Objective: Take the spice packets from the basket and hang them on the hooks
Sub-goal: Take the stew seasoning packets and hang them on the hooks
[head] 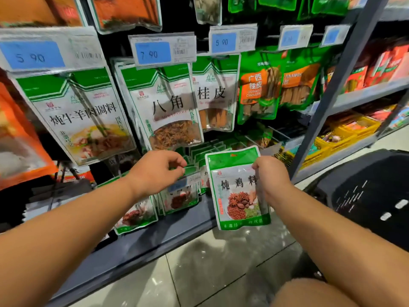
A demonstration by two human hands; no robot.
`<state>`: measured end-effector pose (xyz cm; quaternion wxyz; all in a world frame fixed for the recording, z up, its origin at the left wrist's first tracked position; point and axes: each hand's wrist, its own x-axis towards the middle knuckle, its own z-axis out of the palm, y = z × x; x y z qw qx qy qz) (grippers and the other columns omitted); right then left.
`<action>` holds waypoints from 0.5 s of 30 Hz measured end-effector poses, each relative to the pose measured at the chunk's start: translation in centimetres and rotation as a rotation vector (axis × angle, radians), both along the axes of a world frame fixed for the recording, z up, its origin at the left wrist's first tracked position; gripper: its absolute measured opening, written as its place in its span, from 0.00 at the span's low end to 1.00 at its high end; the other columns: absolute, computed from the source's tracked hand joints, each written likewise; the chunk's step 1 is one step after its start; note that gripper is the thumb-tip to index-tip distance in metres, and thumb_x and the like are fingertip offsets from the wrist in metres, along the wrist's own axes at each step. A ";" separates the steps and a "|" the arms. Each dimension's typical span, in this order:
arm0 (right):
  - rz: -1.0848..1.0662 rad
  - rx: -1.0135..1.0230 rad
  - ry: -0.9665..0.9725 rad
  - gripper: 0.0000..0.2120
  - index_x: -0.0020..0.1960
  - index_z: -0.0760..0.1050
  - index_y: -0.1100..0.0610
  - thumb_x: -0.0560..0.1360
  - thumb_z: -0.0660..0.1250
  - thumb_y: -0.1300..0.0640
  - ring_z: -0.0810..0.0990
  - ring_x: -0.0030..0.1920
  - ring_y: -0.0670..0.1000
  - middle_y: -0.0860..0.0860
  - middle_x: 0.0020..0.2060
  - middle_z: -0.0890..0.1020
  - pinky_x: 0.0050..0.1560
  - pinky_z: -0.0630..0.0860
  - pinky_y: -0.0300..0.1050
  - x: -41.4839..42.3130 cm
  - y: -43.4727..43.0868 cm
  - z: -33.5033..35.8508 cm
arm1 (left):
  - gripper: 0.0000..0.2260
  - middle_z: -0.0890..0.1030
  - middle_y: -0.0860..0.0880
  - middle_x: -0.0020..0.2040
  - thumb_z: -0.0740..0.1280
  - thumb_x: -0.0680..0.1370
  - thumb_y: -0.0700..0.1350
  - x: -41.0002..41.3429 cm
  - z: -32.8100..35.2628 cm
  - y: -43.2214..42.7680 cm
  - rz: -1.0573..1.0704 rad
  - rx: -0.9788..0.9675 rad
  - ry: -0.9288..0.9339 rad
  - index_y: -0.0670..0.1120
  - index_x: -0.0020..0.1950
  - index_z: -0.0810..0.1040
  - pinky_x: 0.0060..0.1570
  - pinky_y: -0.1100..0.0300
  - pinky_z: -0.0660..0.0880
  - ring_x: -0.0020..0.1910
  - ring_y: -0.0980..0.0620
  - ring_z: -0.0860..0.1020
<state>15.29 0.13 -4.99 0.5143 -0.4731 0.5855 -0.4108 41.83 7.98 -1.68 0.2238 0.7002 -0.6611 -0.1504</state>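
Observation:
My right hand (271, 179) grips the right edge of a green-and-white spice packet (238, 189), which is upright in front of the bottom row of the rack. My left hand (158, 171) is just left of it, with its fingers curled at the front end of a low hook where a row of similar green packets (183, 200) hangs behind a blue price tag (177, 186). Whether those fingers pinch anything is unclear. The black basket (365, 196) stands on the floor to the right, and its inside is too dark to read.
Larger spice packets (168, 107) hang on upper hooks under blue price tags (152, 54). A grey upright post (332, 96) divides this rack from shelves with yellow crates (345, 134). The rack's dark base ledge (155, 238) runs below the packets, with tiled floor in front.

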 end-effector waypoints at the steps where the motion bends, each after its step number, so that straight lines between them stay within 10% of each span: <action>1: 0.019 0.001 0.013 0.09 0.38 0.75 0.52 0.75 0.64 0.61 0.74 0.36 0.48 0.47 0.36 0.76 0.44 0.75 0.47 0.3 0.2 -0.6 | 0.07 0.85 0.56 0.51 0.70 0.80 0.49 -0.1 -0.3 -0.6 -0.021 0.003 -0.032 0.52 0.57 0.85 0.53 0.61 0.74 0.50 0.55 0.81; 5: 0.107 0.045 0.056 0.09 0.38 0.76 0.53 0.75 0.64 0.63 0.75 0.36 0.48 0.47 0.35 0.77 0.42 0.74 0.44 1.7 0.8 -4.3 | 0.12 0.84 0.54 0.56 0.70 0.80 0.54 0.6 -1.6 -2.3 -0.159 0.127 -0.232 0.52 0.61 0.82 0.53 0.62 0.73 0.51 0.53 0.80; 11: 0.314 0.200 0.197 0.14 0.35 0.66 0.57 0.77 0.65 0.66 0.66 0.35 0.54 0.55 0.34 0.68 0.40 0.62 0.49 4.9 1.2 -8.8 | 0.12 0.84 0.56 0.37 0.71 0.78 0.59 3.9 -2.9 -2.0 -0.205 0.198 -0.319 0.52 0.42 0.83 0.40 0.58 0.76 0.37 0.57 0.80; 15: 0.346 0.151 0.113 0.10 0.49 0.81 0.62 0.71 0.70 0.57 0.82 0.49 0.63 0.62 0.47 0.84 0.52 0.77 0.56 7.4 0.9 -10.5 | 0.13 0.79 0.66 0.29 0.72 0.77 0.57 4.7 -3.2 -1.7 -0.237 0.155 -0.233 0.53 0.36 0.82 0.32 0.69 0.67 0.31 0.63 0.77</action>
